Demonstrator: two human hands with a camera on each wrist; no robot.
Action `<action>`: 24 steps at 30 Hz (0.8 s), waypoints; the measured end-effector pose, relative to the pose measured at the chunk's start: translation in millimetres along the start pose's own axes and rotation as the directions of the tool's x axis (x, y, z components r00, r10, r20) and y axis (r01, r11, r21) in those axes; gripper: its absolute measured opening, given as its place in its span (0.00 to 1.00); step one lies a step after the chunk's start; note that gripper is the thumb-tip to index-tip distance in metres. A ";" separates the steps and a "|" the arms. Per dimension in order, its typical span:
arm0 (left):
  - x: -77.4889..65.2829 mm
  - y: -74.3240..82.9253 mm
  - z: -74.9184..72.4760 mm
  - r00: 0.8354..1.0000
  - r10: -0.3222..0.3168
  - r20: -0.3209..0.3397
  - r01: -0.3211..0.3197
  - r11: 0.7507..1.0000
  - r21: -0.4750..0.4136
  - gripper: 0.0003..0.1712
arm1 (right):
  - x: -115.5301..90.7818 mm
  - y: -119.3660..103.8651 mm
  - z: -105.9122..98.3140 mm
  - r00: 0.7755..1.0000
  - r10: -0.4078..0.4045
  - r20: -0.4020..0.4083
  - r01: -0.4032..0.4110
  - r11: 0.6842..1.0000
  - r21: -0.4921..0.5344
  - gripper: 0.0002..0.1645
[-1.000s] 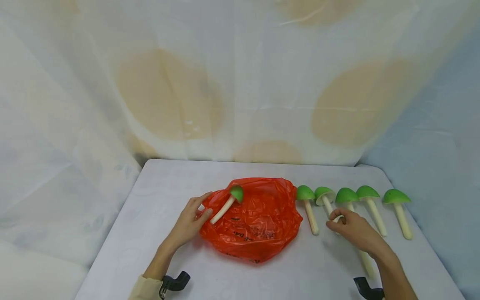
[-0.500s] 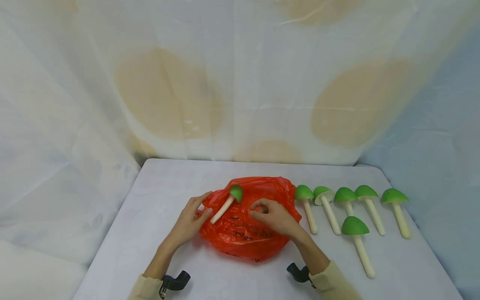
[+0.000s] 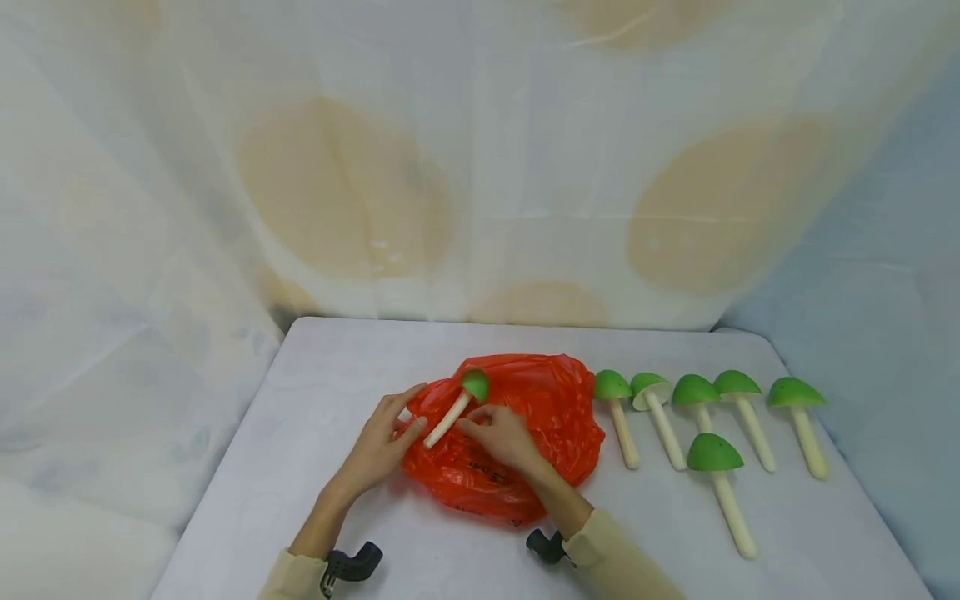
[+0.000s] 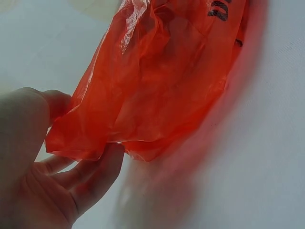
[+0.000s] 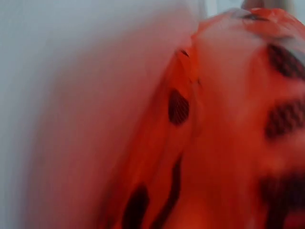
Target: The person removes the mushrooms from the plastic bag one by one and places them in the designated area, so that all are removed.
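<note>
A red plastic bag point(image 3: 555, 417) with black print lies crumpled on the table, a green-capped model mushroom point(image 3: 447, 420) slanting across its left part. My left hand point(image 3: 378, 442) grips the bag's left edge. In the left wrist view the bag's corner point(image 4: 81, 133) runs between the thumb and fingers of that hand point(image 4: 43, 186). Over the bag my right hand point(image 3: 502, 435) has loosely bent fingers, their tips right at the mushroom's pale stem, with nothing seen in its grasp. The right wrist view is filled mostly by blurred red bag point(image 5: 224, 133).
To the right of the bag several more green-capped mushrooms point(image 3: 663, 425) lie in a row on the white table point(image 3: 360, 350). One mushroom point(image 3: 723, 492) lies nearer the front. Pale cloth point(image 3: 525, 167) hangs behind and at both sides.
My right hand has swept left from the mushroom row, across the bag, to the stem of the mushroom lying on it. My left hand and the bag have stayed put.
</note>
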State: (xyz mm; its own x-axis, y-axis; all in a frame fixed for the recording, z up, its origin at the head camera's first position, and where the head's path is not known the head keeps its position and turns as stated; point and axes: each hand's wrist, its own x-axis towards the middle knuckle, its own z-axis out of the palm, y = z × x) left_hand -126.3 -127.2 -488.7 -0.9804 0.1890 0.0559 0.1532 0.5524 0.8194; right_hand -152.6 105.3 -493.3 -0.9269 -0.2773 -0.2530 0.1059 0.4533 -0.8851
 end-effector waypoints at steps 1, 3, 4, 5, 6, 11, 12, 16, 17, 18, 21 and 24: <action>-0.1 -0.4 -0.1 1.000 0.006 -0.002 -0.006 1.000 0.002 0.34 | 1.2 -1.0 3.4 1.000 0.011 0.004 -0.011 1.000 -0.002 0.24; -0.3 -0.4 0.1 1.000 0.014 -0.002 -0.014 1.000 0.003 0.34 | 2.8 -3.9 9.2 0.999 0.032 0.016 -0.032 0.999 -0.007 0.23; -0.3 -0.1 0.3 1.000 0.017 0.000 -0.017 1.000 0.000 0.34 | 3.6 -4.9 11.7 0.999 0.038 0.019 -0.038 0.999 -0.006 0.22; -0.4 0.3 0.3 1.000 0.020 0.000 -0.020 1.000 0.000 0.34 | 4.1 -6.3 13.4 0.999 0.048 0.018 -0.048 0.999 -0.004 0.21; -0.4 0.6 0.5 1.000 0.023 0.000 -0.023 1.000 -0.001 0.34 | 4.3 -7.7 14.6 0.998 0.058 0.013 -0.058 0.998 0.002 0.20; -0.2 1.2 1.9 0.999 0.037 -0.001 -0.037 0.999 -0.005 0.33 | 6.1 -11.5 17.1 0.995 0.095 -0.023 -0.095 0.995 0.029 0.18; -0.1 0.8 2.2 0.999 0.040 -0.002 -0.040 0.999 -0.006 0.33 | 6.6 -11.6 17.4 0.995 0.099 -0.025 -0.098 0.995 0.034 0.18; 0.3 0.1 3.3 0.999 0.054 0.002 -0.054 0.998 -0.010 0.34 | 9.4 -10.5 18.2 0.993 0.116 -0.029 -0.115 0.992 0.053 0.18; 0.4 0.2 3.4 0.998 0.057 0.003 -0.057 0.998 -0.011 0.34 | 9.8 -9.6 18.1 0.992 0.123 -0.029 -0.121 0.991 0.061 0.18; 0.6 0.3 3.7 0.998 0.059 0.003 -0.059 0.998 -0.009 0.34 | 10.3 -8.6 17.8 0.991 0.135 -0.027 -0.132 0.988 0.073 0.18; 0.8 1.0 4.1 0.998 0.060 0.002 -0.059 0.998 -0.014 0.33 | 9.7 -5.1 16.0 0.991 0.132 -0.016 -0.130 0.986 0.106 0.18; 0.6 1.2 4.6 0.999 0.053 0.001 -0.053 0.998 -0.022 0.33 | 5.8 -2.5 11.6 0.992 0.129 -0.008 -0.126 0.982 0.143 0.17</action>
State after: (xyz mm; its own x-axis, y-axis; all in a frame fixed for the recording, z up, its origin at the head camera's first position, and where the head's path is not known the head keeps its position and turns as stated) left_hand -126.1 -122.7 -490.3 -0.9707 0.2192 0.0988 0.2024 0.5232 0.8278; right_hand -154.1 92.7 -497.1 -0.9084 -0.2100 -0.3615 0.2724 0.3587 -0.8928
